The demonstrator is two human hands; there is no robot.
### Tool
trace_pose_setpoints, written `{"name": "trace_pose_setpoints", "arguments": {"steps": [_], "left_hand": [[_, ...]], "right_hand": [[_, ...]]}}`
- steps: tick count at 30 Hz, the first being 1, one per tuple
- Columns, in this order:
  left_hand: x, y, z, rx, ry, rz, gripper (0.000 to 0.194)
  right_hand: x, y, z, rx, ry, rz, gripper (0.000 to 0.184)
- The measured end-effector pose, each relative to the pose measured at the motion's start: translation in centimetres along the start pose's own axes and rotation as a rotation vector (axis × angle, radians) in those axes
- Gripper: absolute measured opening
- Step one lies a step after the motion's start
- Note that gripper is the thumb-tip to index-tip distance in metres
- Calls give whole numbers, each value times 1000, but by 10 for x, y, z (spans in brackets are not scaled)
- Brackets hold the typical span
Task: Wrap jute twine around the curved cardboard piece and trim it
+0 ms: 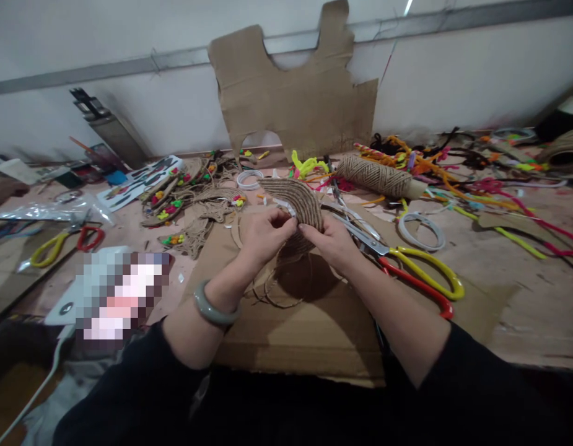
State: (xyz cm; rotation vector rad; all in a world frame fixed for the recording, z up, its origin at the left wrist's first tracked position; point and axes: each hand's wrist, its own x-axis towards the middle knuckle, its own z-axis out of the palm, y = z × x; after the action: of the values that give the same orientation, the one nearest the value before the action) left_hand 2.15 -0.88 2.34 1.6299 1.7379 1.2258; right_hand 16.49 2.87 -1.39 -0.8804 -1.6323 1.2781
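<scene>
My left hand point(262, 235) and my right hand point(330, 241) both pinch the lower edge of a curved piece wrapped in jute twine point(298, 201), held above a flat cardboard sheet point(309, 328). Loose twine point(279, 288) hangs from the piece and loops on the cardboard below my hands. A grey-green bangle point(212, 308) sits on my left wrist. Both hands have their fingers closed on the piece.
Large scissors with yellow and red handles point(416, 272) lie right of my right hand. A jute twine spool point(379, 176), white rings point(420, 229), coloured pipe cleaners point(481, 186), finished jute pieces point(174, 198), smaller scissors point(65, 241) and a cut cardboard shape point(295, 93) against the wall surround the work.
</scene>
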Motion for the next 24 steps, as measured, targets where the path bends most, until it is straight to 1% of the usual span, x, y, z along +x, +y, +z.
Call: {"name": "trace_pose_setpoints", "arguments": {"steps": [3,7,12,16,20,24], "left_hand": [[0,0,0,17,-7,0,15],[-2,-1,1,95,-26,56,17],[-1,-8,3,201,24,130,15],[1,-15,5,275,49,183,16],[2,-20,5,339,81,224,18],[2,-19,5,294,79,237,18]], "right_hand": [[-1,-2,-2,-8,-18,5,27],[-1,-1,-3,-9,-17,58,29],[0,4,-2,-102,-6,7,24],[0,3,-1,-146,-31,9,24],[1,1,-1,-104,-60,8,22],[2,2,0,-55,-65,30,24]]}}
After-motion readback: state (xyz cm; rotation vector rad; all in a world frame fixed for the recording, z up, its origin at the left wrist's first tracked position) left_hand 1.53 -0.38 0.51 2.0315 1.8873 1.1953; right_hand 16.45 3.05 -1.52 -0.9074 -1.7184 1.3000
